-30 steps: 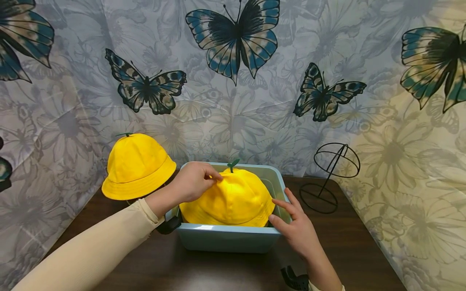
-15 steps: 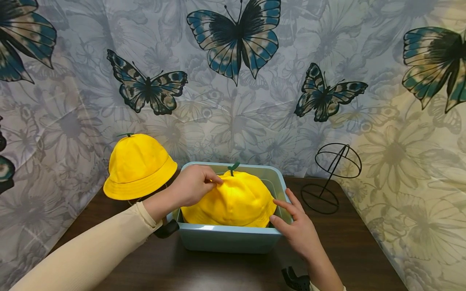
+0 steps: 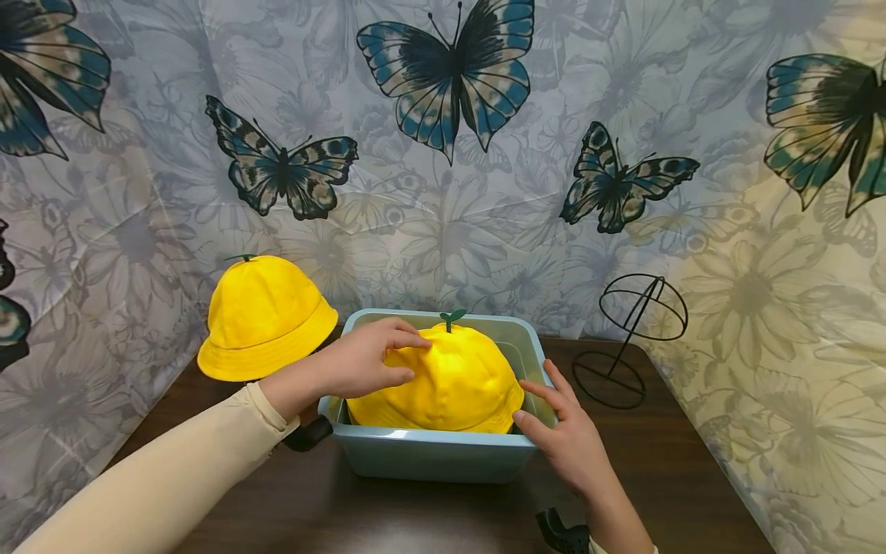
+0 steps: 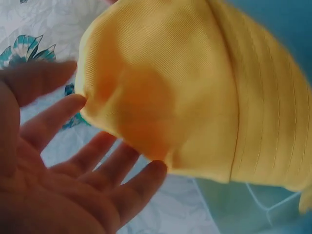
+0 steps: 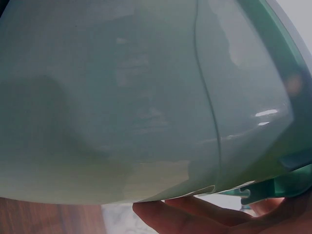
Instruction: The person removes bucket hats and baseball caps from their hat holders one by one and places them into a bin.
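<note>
A yellow bucket hat [image 3: 457,377] with a green sprout on its crown sits brim down inside a pale blue-green plastic bin [image 3: 436,454]. My left hand [image 3: 370,358] is at the left of its crown with fingers spread. In the left wrist view, fingertips of the left hand [image 4: 73,180] touch the yellow cloth. My right hand [image 3: 571,431] rests at the bin's right rim, thumb and forefinger reaching over it beside the hat's brim. In the right wrist view, fingers [image 5: 170,217] lie against the outside of the bin. The hat's underside is hidden.
A second yellow hat [image 3: 266,319] with a green sprout is at the back left, its support mostly hidden. A bare black wire hat stand [image 3: 630,338] stands at the right. All are on a dark wooden table [image 3: 415,515] before a butterfly-print cloth [image 3: 443,231].
My left hand has released its pinch on the hat's crown, and its fingers have spread. The green sprout now stands upright with both leaves showing. The right hand stays in place.
</note>
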Available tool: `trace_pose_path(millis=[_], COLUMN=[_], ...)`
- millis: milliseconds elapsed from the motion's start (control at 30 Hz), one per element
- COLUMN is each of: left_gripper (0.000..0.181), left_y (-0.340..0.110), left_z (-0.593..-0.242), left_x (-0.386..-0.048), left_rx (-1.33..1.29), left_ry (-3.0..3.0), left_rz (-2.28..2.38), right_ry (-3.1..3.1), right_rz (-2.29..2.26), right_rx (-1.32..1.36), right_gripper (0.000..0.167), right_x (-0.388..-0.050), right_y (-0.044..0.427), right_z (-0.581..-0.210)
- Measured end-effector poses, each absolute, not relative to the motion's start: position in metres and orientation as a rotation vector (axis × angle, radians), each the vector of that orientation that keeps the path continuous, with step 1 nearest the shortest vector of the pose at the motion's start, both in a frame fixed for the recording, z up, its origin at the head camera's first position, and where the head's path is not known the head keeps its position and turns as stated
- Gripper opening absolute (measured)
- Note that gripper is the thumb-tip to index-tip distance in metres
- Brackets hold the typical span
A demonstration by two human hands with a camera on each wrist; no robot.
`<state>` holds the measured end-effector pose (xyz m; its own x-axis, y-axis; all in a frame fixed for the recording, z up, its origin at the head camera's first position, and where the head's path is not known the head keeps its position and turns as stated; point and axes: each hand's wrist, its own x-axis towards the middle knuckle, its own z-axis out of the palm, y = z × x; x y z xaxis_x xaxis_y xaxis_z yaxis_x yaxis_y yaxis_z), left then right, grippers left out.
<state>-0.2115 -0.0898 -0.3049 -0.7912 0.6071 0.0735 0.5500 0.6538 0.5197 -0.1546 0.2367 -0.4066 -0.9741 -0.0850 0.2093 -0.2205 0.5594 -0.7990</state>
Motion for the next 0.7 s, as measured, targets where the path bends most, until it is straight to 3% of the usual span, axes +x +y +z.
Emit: trace_pose_path(millis=[700], left_gripper=[0.087], left_y=[-0.174], left_z=[-0.308], left_x=[-0.197], left_rx=[0.852], left_ry=[3.057], left_rz=[0.665], right_ry=[-2.650], right_rz=[1.382], right_rx=[0.247], right_gripper=[0.047], right_x=[-0.154], right_y=[0.236], right_z=[-0.405])
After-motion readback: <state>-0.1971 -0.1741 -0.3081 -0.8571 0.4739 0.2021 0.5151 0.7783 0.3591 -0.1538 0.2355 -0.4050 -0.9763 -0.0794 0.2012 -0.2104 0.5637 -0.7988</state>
